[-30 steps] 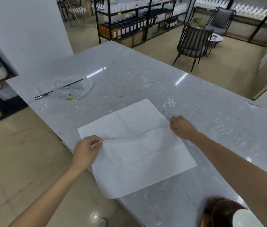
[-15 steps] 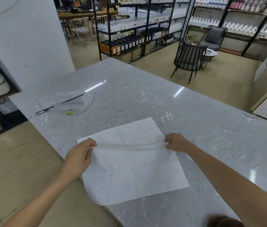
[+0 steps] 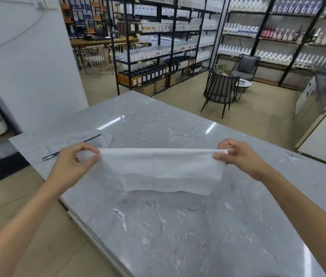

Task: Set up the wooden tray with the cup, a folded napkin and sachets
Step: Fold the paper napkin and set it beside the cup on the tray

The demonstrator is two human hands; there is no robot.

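Note:
A white paper napkin (image 3: 161, 169) hangs doubled over in the air above the grey marble counter (image 3: 178, 226), its fold stretched taut along the top. My left hand (image 3: 72, 166) pinches the fold's left end between thumb and fingers. My right hand (image 3: 240, 156) pinches the right end. The napkin's lower edges dangle just above the counter. No tray, cup or sachets are in view.
A clear plastic bag (image 3: 98, 141) and a black pen (image 3: 71, 146) lie on the counter behind my left hand. The counter's left edge (image 3: 82, 220) drops to the tiled floor. A dark chair (image 3: 221, 90) and stocked shelves (image 3: 158, 47) stand beyond the far end.
Both hands pinched the flat napkin at its middle crease and raised it off the counter, so it now hangs folded in half. The camera has tilted upward.

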